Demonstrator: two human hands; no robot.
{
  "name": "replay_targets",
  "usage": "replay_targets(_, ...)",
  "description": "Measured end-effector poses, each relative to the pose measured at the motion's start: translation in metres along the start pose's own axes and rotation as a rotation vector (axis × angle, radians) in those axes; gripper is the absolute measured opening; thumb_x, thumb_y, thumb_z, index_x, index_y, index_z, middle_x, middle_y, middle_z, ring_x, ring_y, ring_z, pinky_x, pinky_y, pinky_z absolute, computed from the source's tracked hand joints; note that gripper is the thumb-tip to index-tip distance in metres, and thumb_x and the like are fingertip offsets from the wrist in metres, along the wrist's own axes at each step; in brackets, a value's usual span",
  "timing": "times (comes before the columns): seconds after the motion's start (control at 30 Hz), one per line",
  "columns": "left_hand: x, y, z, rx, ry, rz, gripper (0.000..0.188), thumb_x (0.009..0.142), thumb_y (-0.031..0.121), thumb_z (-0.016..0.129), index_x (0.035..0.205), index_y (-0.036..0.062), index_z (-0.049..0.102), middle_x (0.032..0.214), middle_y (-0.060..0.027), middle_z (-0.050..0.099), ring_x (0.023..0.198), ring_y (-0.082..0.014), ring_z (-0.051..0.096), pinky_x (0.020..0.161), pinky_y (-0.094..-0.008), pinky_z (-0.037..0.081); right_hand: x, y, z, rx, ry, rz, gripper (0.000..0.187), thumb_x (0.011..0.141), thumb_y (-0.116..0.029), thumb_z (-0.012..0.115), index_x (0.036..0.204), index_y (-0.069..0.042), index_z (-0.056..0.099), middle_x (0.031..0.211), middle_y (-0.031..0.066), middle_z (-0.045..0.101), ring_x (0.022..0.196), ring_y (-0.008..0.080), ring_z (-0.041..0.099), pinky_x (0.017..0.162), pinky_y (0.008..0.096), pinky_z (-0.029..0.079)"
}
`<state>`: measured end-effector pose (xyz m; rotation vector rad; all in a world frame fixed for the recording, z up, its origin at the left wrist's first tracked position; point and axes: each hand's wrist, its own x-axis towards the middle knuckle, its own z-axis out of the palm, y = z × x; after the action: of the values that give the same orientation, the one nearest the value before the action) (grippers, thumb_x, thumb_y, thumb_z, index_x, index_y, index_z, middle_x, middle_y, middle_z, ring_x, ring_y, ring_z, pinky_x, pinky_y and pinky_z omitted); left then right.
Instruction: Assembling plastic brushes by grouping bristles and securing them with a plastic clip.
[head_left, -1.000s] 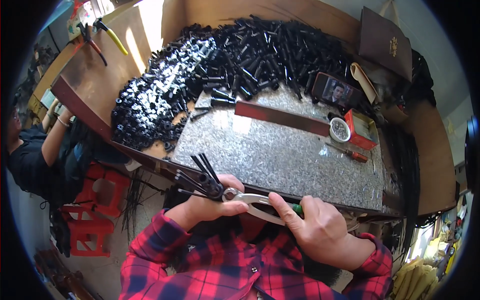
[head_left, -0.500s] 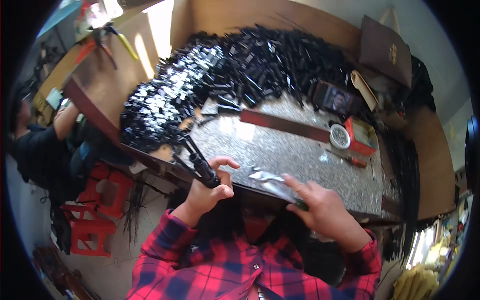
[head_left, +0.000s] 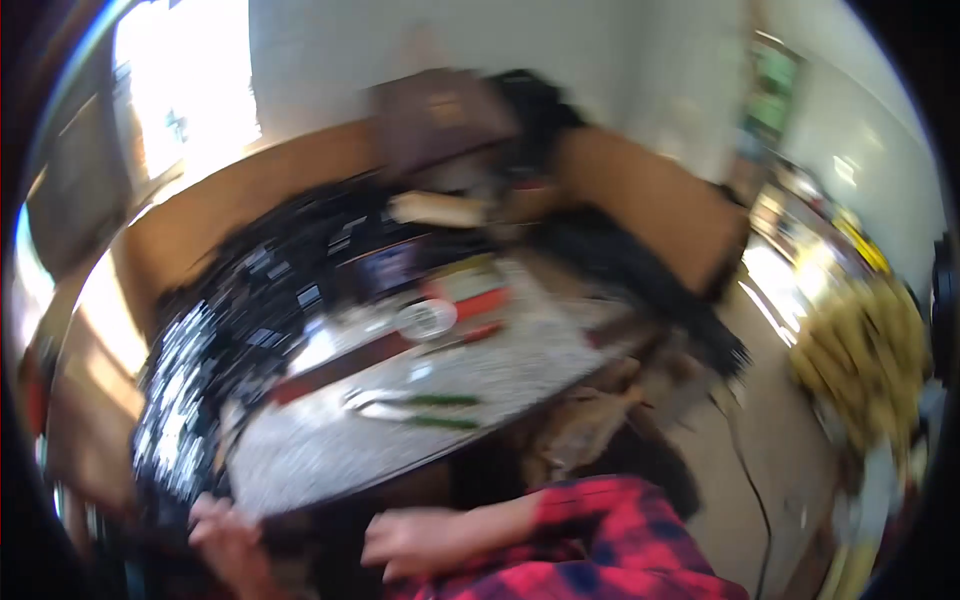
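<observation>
The picture is smeared by motion. At the table's near left edge is my left hand (head_left: 228, 545), its fingers blurred, close to the pile of black pieces (head_left: 180, 440); whether it holds anything cannot be seen. My right hand (head_left: 415, 540) is in front of the near edge, over my lap, with its fingers loosely bent and blurred; I see no tool in it. Pliers with green handles (head_left: 440, 400) lie on the speckled tabletop (head_left: 300, 460), apart from both hands, their handles spread. Behind them a long dark red bar (head_left: 340, 368) lies across the table.
Beyond the bar stand a white bowl (head_left: 428, 318), a red box (head_left: 475, 303) and a phone (head_left: 388, 268); a red-handled tool (head_left: 482, 333) lies by the bowl. Black strands (head_left: 640, 280) hang over the right side. A brown bag (head_left: 440, 120) rests behind. Yellow bundles (head_left: 865, 345) stand at right.
The view has swung to the right. The pliers have left my right hand and lie on the table. The black pieces held in my left hand are no longer visible there. Both hands are lower.
</observation>
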<state>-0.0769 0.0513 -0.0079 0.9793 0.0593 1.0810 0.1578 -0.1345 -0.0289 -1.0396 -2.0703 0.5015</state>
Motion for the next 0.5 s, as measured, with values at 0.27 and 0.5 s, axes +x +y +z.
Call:
replay_targets(0.27, 0.036, 0.041, 0.072, -0.219, 0.230, 0.082, 0.046, 0.081, 0.052, 0.064, 0.062, 0.0169, 0.041, 0.053, 0.0050, 0.026, 0.043, -0.0090, 0.025, 0.043, -0.0252, 0.027, -0.038, 0.028, 0.093, 0.384, 0.033, 0.137, 0.046, 0.094, -0.036, 0.054, 0.125, -0.002, 0.053, 0.098, 0.0195, 0.065, 0.092, 0.0313, 0.063, 0.077, 0.0397, 0.050)
replay_targets(0.5, 0.034, 0.021, 0.060, -0.443, 0.263, 0.082, 0.048, 0.078, 0.054, 0.066, 0.060, 0.0169, 0.041, 0.051, 0.0057, 0.030, 0.041, -0.0086, 0.025, 0.043, -0.0238, 0.028, -0.031, -0.027, 0.003, 0.643, 0.086, 0.475, 0.049, 0.092, -0.040, 0.057, 0.122, -0.003, 0.047, 0.089, 0.0124, 0.065, 0.074, 0.0198, 0.064, 0.064, 0.0330, 0.053)
